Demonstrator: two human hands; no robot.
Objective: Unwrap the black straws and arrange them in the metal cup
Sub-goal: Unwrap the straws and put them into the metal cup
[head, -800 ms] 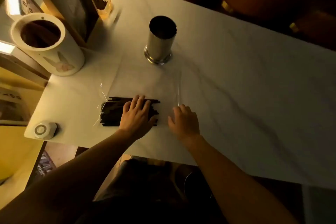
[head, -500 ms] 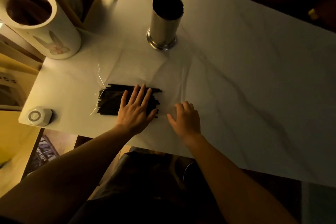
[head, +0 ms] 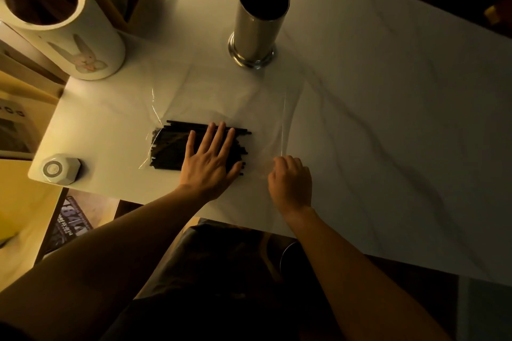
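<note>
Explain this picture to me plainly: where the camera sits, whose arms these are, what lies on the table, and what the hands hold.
There is no machine here. A person wears a camera on the head, so you look down along their own bare arms. On the white marble-patterned table lies a flat bundle of thin black straws on a sheet of clear plastic wrap. The left hand lies flat and open on the straws, pressing rather than gripping. The right hand is curled on the wrap beside the bundle; whether it pinches the film cannot be told. Behind stands the tall shiny metal cup, upright, with no straws visible in it. At left are a white cylindrical container with a rabbit picture and a small white faceted puck.
</note>
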